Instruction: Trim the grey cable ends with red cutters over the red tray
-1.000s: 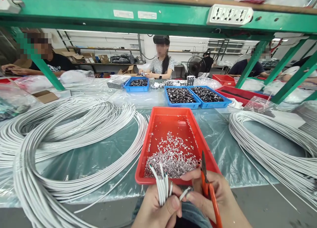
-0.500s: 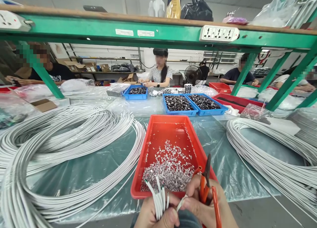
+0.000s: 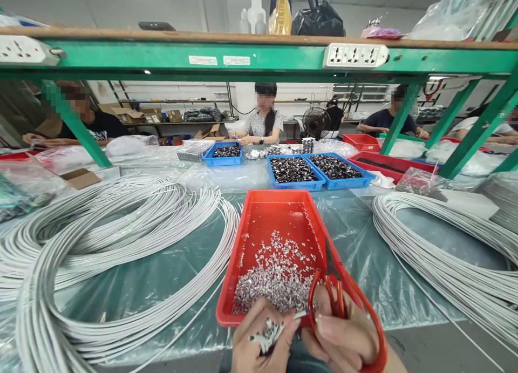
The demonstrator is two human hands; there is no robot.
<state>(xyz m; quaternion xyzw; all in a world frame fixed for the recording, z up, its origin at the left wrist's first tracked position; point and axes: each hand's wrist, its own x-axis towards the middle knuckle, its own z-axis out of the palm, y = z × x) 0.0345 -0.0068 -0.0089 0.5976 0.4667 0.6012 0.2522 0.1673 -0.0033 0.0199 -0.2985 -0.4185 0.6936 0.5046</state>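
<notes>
At the bottom of the head view, my left hand (image 3: pixel 253 343) is closed around a bunch of white cables (image 3: pixel 267 334) whose cut ends point up at the camera. One cable end (image 3: pixel 300 313) sticks out to the right between its thumb and forefinger. Beside it, my right hand (image 3: pixel 343 330) grips orange-handled scissors (image 3: pixel 340 298), their dark blades pointing up and away over the tray's right side. Both hands are over the near end of a red tray (image 3: pixel 279 208). Small silvery scraps (image 3: pixel 279 281) are heaped in the tray's near half.
Large coils of white cable (image 3: pixel 133 276) lie on the left, another coil (image 3: pixel 437 254) on the right. Blue trays of dark parts (image 3: pixel 293 170) stand beyond the red tray. A green shelf beam (image 3: pixel 283 60) crosses above. Several people sit farther back, one person (image 3: pixel 265 122) opposite.
My left hand has tilted the cable bunch so its ends face me. My right hand has let go of the single cable end and turned the scissors, handles now spread wider.
</notes>
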